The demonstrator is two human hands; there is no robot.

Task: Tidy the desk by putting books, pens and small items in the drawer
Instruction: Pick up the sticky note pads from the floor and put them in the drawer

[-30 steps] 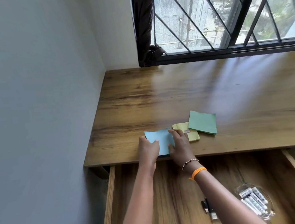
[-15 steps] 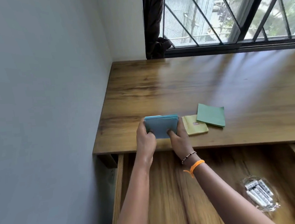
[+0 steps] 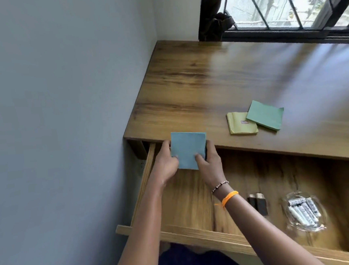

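Gripping a blue notepad [image 3: 189,150] from either side, the left hand [image 3: 165,162] and right hand [image 3: 211,160] hold it above the open drawer [image 3: 187,196] at its back left corner. Yellow pad [image 3: 240,126] and green pad [image 3: 265,115] lie on the tabletop [image 3: 207,83].

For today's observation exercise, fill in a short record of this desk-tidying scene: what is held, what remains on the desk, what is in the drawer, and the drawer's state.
Held: blue pad, gripped by left hand and right hand, above the drawer's back left corner
On desk: yellow pad, with green pad overlapping its right edge
In drawer: two dark small items; clear dish of white cylinders
Drawer state: pulled open
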